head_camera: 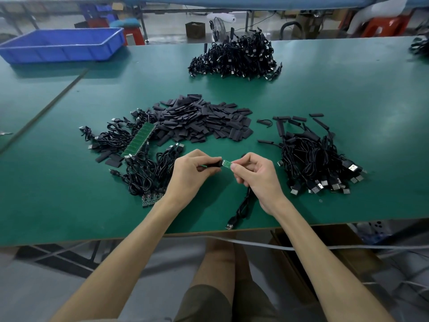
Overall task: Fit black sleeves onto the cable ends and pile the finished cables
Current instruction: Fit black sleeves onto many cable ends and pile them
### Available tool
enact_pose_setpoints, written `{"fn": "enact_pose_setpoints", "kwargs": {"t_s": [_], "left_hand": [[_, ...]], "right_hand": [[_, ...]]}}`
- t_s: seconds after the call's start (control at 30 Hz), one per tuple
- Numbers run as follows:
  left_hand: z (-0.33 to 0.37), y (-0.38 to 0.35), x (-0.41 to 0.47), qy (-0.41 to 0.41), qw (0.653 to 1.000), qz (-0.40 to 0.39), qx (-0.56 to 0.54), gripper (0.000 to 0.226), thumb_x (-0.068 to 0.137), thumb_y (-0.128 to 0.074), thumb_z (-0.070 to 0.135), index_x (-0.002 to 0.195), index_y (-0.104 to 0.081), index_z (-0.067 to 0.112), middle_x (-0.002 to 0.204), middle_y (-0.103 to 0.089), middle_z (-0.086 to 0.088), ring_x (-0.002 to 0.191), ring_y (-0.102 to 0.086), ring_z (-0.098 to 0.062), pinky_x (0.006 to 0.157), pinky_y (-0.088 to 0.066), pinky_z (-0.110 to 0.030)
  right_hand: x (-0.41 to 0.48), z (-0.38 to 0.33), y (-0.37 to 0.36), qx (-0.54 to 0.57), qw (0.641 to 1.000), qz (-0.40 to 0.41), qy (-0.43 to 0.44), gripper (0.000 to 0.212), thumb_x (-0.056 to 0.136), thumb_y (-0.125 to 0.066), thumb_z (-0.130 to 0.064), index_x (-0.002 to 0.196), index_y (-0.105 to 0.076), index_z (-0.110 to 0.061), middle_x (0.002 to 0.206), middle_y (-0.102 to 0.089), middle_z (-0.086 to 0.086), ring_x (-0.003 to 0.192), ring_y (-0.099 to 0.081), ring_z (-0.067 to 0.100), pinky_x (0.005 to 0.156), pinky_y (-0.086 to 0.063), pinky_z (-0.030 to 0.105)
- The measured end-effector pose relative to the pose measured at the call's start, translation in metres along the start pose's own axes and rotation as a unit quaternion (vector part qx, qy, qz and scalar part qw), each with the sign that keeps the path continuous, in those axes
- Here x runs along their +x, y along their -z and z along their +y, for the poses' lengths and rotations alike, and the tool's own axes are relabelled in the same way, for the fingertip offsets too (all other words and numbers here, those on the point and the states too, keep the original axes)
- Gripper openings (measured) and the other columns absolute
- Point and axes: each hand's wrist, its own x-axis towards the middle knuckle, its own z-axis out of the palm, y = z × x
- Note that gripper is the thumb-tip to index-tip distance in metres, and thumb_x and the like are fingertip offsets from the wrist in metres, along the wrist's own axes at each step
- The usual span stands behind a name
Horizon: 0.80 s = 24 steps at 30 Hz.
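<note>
We look down on two bare forearms reaching from the bottom corners of the view over a green worktop (325, 94), the hands meeting just in front of us, near its front edge.

The left hand (190, 173) shows its back to us. Its grip is closed on a short black sleeve (212, 164), with the thumb and curled fingers pinching it so that it points to the right.

The right hand (257, 177) faces it, wrist bent inward. Its thumb and forefinger are clamped on the right end of a small green circuit board (227, 164), and the other fingers are curled under. The sleeve's open end touches the board's left end.

A black cable (243, 203) drops from below the right hand. Its USB plug (229, 226) lies by the worktop's near edge.

Just behind the hands is a heap of loose sleeves (204, 122). To its left is a tangle of black cables (139, 175) with a strip of joined green boards (139, 140) lying on it. On the right is a pile of cables with sleeves on their ends (318, 159). A larger cable pile (236, 56) sits at the far side, and a blue tray (62, 45) stands at the far left.
</note>
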Motion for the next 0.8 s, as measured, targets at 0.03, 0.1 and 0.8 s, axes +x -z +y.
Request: {"fn": "enact_pose_setpoints", "kwargs": {"t_s": [0.03, 0.1, 0.8], "left_hand": [[0.0003, -0.0004, 0.0000, -0.007, 1.000, 0.003, 0.008, 0.031, 0.080, -0.083, 0.004, 0.109, -0.079, 0.013, 0.094, -0.070, 0.002, 0.086, -0.067, -0.009, 0.086, -0.057, -0.027], [0.0013, -0.0007, -0.0006, -0.020, 0.999, 0.007, 0.024, 0.031, 0.080, -0.082, 0.002, 0.110, -0.079, 0.012, 0.095, -0.069, 0.000, 0.088, -0.067, -0.012, 0.087, -0.056, -0.025], [0.0000, -0.0016, 0.0021, -0.031, 0.996, -0.060, 0.053, 0.024, 0.088, -0.076, 0.008, 0.112, -0.079, 0.010, 0.099, -0.069, 0.005, 0.089, -0.060, 0.008, 0.085, -0.042, -0.007]], "right_hand": [[0.0002, 0.0005, 0.0002, -0.002, 1.000, -0.001, -0.001, 0.008, 0.094, -0.072, -0.009, 0.087, -0.068, -0.007, 0.062, -0.067, 0.001, 0.059, -0.054, 0.015, 0.053, -0.042, 0.018], [0.0004, 0.0016, 0.0007, -0.006, 1.000, -0.003, -0.001, 0.008, 0.094, -0.073, -0.010, 0.088, -0.069, -0.006, 0.062, -0.067, 0.001, 0.059, -0.054, 0.017, 0.052, -0.042, 0.019], [0.0042, 0.0074, 0.0002, -0.004, 0.999, -0.034, 0.008, 0.016, 0.101, -0.068, -0.020, 0.093, -0.069, -0.006, 0.070, -0.073, 0.007, 0.052, -0.053, 0.015, 0.057, -0.047, 0.020]]}}
